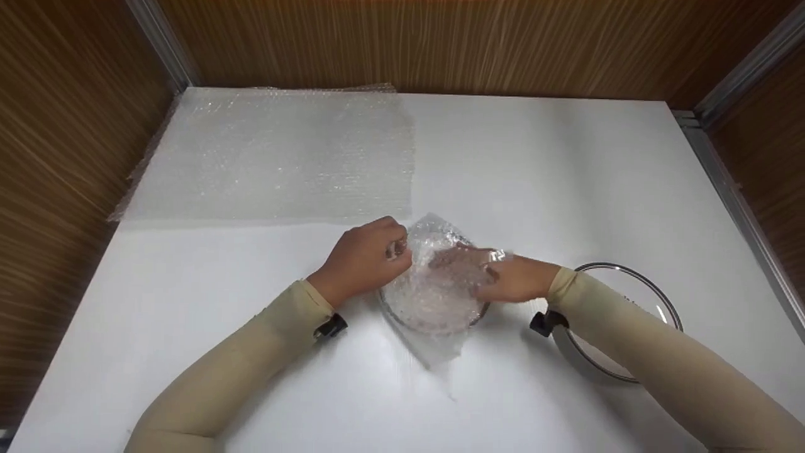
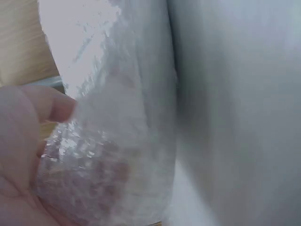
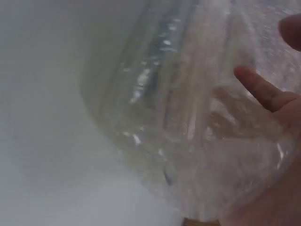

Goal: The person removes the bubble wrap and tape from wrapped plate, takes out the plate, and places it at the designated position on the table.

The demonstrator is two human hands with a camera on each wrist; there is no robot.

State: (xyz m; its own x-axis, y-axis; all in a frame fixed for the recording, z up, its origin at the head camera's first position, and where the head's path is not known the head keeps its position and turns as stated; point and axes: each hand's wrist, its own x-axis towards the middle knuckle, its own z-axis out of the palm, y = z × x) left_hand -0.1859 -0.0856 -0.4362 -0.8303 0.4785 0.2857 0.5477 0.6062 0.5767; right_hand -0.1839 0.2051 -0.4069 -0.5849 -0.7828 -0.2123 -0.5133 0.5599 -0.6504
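A sheet of bubble wrap is folded over a round, rimmed piece in the middle of the table, and a curved rim shows at its lower edge. My left hand has its fingers curled at the wrap's left edge and pinches it. From the right, my right hand reaches in beneath a loose flap, its fingers seen through the plastic. In the right wrist view the thumb and index finger are extended and apart beside the wrap. One pointed corner of the sheet lies toward me.
A stack of flat bubble wrap sheets covers the back left of the white table. Under my right forearm lies a round glass lid with a dark rim. Wood-grain panels stand around the table.
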